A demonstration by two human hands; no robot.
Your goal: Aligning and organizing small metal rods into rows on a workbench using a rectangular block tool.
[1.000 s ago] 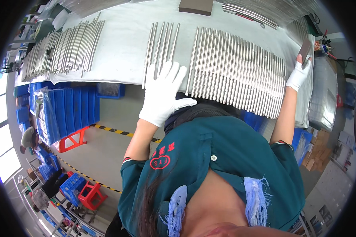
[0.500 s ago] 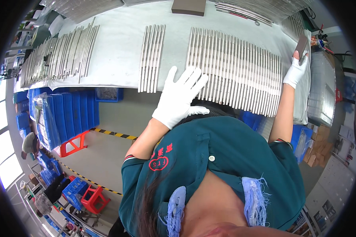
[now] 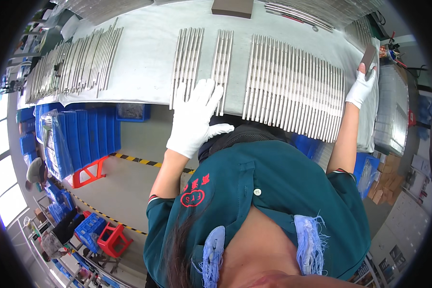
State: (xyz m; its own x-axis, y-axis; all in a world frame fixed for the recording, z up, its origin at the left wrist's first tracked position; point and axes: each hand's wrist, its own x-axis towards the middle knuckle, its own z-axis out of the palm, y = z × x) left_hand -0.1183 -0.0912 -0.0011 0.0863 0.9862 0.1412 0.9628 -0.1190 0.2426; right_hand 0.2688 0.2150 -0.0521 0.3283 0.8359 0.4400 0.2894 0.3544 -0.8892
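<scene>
My left hand (image 3: 197, 117) wears a white glove and lies flat with fingers spread at the near edge of the white-covered table (image 3: 149, 43). Its fingertips touch the near ends of a small group of metal rods (image 3: 223, 60). A second small group of rods (image 3: 186, 65) lies just to the left. A long row of several metal rods (image 3: 295, 91) fills the table to the right. At that row's right end my gloved right hand (image 3: 361, 86) grips a small dark block (image 3: 368, 58).
More rods (image 3: 74, 65) lie in a row at the table's left. A dark flat block (image 3: 232, 7) sits at the far edge. Blue crates (image 3: 77, 139) and red stools (image 3: 114, 240) stand on the floor at left, with people nearby. A metal rack (image 3: 391, 110) stands at right.
The small rod group has split into two, with the right part now moved toward the long row. My left hand slid right along the table edge; the right hand stayed on the block.
</scene>
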